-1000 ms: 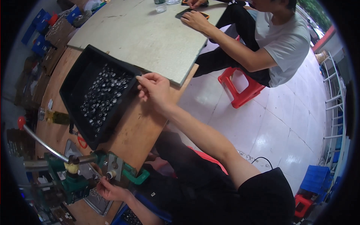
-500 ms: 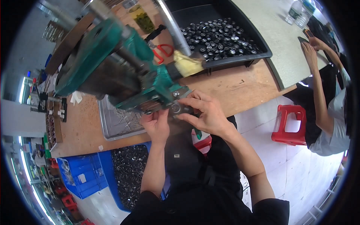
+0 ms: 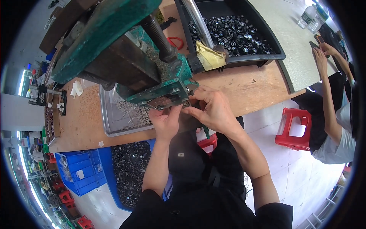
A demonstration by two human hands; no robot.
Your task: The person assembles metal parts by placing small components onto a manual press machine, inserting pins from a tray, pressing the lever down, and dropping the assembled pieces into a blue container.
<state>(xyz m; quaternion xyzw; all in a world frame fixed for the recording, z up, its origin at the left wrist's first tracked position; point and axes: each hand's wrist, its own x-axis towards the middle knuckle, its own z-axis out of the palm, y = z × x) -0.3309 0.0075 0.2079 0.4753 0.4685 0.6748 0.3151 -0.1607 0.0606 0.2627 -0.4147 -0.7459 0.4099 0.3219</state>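
A green bench press (image 3: 114,57) with a dark metal ram and a thick threaded rod stands over the workplace. At its lower front plate, my left hand (image 3: 166,124) is closed in a pinch, and the press hides what lies between the fingertips. My right hand (image 3: 214,112) comes in from the other side, thumb and forefinger bent around a small round part (image 3: 186,104) at the plate's edge. The fingertips of both hands nearly meet there. Yellow tape wraps the joint of the metal press handle (image 3: 199,24) just beyond the right hand.
A black tray (image 3: 280,55) of small black wheels stands at the back right. Left of my hands lies a metal tray (image 3: 110,133) of thin pins. Below the wooden bench (image 3: 244,91) are blue bins (image 3: 82,173). A red stool (image 3: 293,141) and a seated person (image 3: 333,122) are at right.
The press looks larger and sharper as the view shifts. My right thumb and forefinger have drawn closer around the small round part. My left hand stays at the press.
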